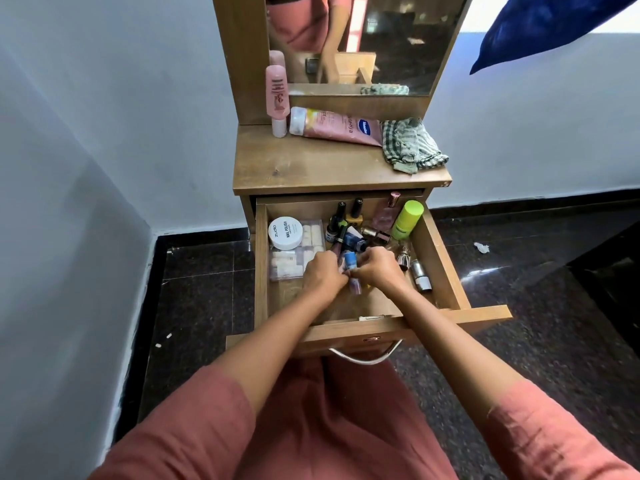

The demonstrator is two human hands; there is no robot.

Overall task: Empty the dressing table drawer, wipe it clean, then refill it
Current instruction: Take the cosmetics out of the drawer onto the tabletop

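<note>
Wood-grain drawer (437, 258), pulled fully out from under the counter (311, 168); landmark for all entries. Contents: white nail-polish remover tub (285, 232) on a clear packet at the drawer's left; upright polish bottles (348, 216) at its back; lime-capped bottle (408, 220) leaning at its back right; silver lipstick tubes (417, 271) along its right wall. Left hand (323, 275) and right hand (377, 268) meet at the drawer's centre, fingers clenched around a cluster of small tubes (349, 268), apparently gathering several for one lift. Gathered tubes stand roughly upright, long axes running front to back, blue cap toward the mirror. Above the drawer, on the counter: pink bottle (277, 98), lotion tube (336, 128) lying sideways, checked cloth (412, 145) likely staged for wiping. Emptying judged barely begun.
</note>
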